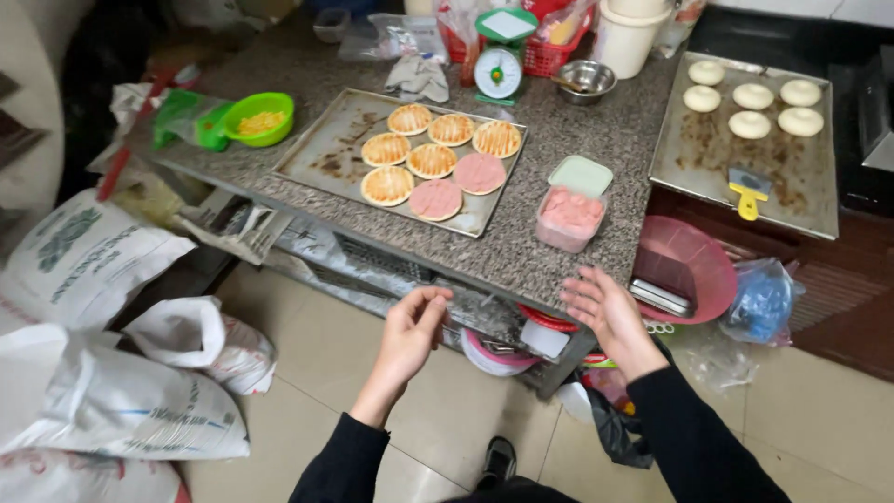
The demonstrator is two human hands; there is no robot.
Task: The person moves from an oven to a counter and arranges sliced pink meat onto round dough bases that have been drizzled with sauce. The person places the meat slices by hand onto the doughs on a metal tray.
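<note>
My left hand hovers below the near edge of the granite counter, fingers loosely curled, holding nothing. Over to the right, my right hand is spread open with its palm turned inward, also empty. A metal baking tray on the counter carries several round flat dough pieces, some scored and golden, two topped with pink filling. Nearest my right hand stands a clear tub of pink paste with a pale green lid behind it.
A second tray at right holds white dough rounds and a yellow-handled scraper. A green scale, steel bowl, green bowl and white bucket sit on the counter. Flour sacks lie left; a pink basin hangs right.
</note>
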